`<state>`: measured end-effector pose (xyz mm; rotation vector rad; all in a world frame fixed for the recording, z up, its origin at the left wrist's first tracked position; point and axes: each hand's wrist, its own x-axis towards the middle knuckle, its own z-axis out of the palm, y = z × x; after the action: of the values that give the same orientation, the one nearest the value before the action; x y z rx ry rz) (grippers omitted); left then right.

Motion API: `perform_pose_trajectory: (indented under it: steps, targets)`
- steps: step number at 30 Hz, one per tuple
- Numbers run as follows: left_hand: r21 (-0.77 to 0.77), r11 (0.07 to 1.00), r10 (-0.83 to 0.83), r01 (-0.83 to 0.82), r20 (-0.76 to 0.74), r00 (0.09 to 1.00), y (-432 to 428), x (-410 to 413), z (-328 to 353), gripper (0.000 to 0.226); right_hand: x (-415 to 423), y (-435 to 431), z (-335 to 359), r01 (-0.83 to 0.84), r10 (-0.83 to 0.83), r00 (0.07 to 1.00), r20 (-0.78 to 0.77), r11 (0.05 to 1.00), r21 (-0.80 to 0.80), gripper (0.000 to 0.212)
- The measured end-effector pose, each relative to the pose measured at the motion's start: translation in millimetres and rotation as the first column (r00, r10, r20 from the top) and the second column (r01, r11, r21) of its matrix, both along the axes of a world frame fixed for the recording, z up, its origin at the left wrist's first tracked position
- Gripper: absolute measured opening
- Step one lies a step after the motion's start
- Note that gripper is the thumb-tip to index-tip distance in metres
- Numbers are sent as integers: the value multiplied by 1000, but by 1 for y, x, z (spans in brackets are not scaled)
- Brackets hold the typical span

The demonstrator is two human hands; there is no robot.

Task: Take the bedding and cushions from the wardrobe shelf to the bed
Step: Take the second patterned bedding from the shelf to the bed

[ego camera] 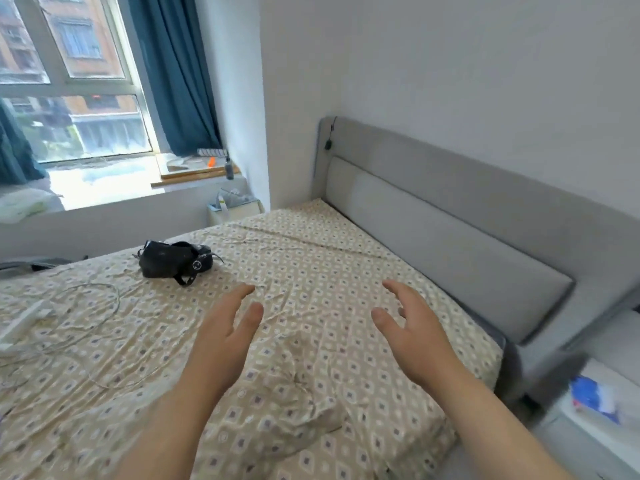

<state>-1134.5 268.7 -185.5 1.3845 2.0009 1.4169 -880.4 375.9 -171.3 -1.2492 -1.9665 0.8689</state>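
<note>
Both forearms reach over the bed (pixel 311 271); left hand (pixel 221 337) and right hand (pixel 415 337) spread, grip empty. Likely between loads; next, fetch bedding from the wardrobe.

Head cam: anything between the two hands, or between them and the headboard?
Nothing. In the head view only bare patterned sheet shows between the open left hand and right hand, and on to the grey headboard.

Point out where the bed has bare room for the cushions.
Free: the sheet along the headboard, right of the black bag, and the patch between both hands. Crowded: the left side, with the bag, white cable and adapter.
</note>
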Motion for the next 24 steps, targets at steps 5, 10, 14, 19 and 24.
perform_pose_trajectory:
  steps: [5,10,14,19,24]
  targets:
    - [99,979,-173,179,-64,983,39,84,46,49,113,-14,34,210,-204,975,-88,975,65,46]
    - [150,932,-322,330,-76,944,64,186,71,55,230,-43,54,422,-406,903,-141,899,117,44]
    - [180,861,-468,476,-87,879,75,268,83,49,312,-79,66,556,-534,826,-180,824,105,45]
    - [223,723,-663,654,-39,747,80,382,94,41,403,-128,81,710,-674,701,-235,691,137,35]
    - [209,556,-813,804,-65,579,85,477,97,39,466,-180,87,846,-805,532,-264,521,114,34]
